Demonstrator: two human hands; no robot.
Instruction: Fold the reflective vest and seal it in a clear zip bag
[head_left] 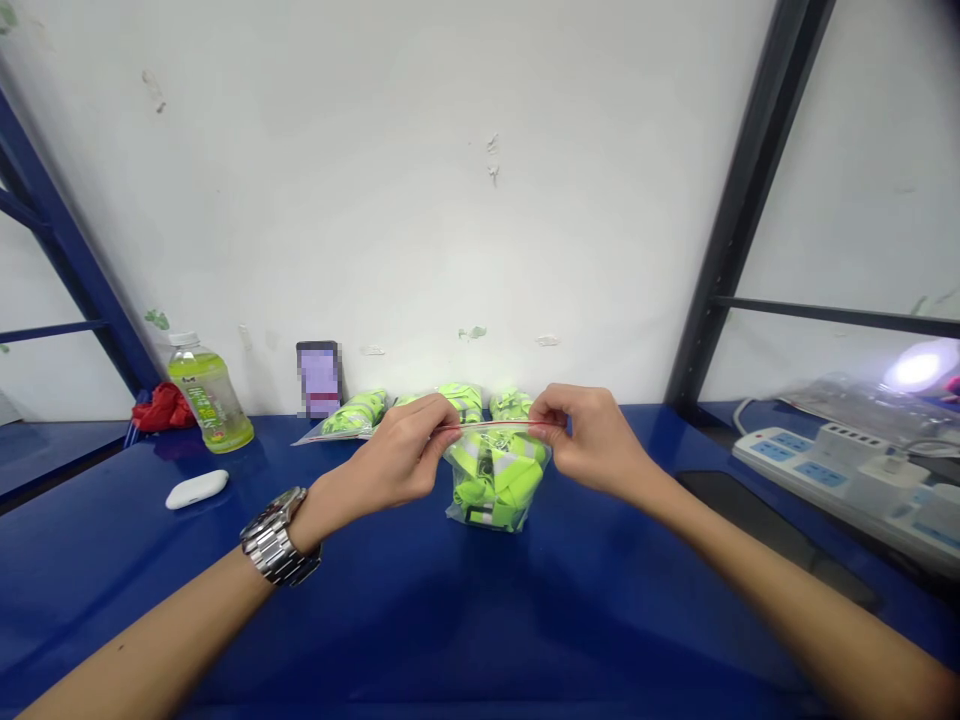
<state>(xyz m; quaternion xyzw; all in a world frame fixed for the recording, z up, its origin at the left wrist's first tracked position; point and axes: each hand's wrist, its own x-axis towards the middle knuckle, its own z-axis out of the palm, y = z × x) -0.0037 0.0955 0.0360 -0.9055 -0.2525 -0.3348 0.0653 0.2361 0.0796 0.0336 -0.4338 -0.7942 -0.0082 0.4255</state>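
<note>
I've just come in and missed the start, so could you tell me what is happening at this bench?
A person holds a clear zip bag of folded neon-green items upright on the blue table. The left hand and the right hand each pinch an end of its red-lined top edge. More filled bags lie behind it by the wall, with a green drink bottle to the left.
</note>
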